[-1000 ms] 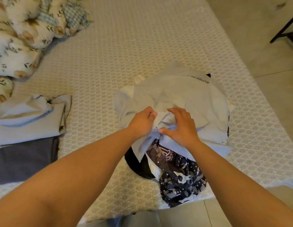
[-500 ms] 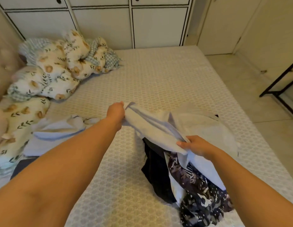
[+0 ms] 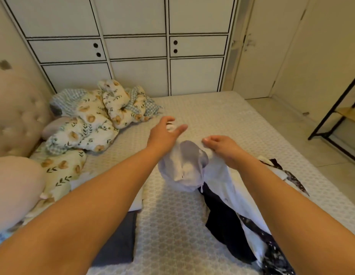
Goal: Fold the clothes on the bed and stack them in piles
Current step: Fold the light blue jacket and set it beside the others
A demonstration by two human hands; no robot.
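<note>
Pale garment [image 3: 184, 165] in both hands

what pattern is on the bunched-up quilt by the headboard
Cream with tan flowers and dark green leaves, blue checked underside; the quilt shows in the head view.

Pale garment [image 3: 184, 165] between 2 hands

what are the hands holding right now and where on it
Both hold the pale lavender-grey garment lifted off the bed: the right hand pinches its upper edge, the left hand grips another part of that edge, the hold itself mostly hidden.
</note>
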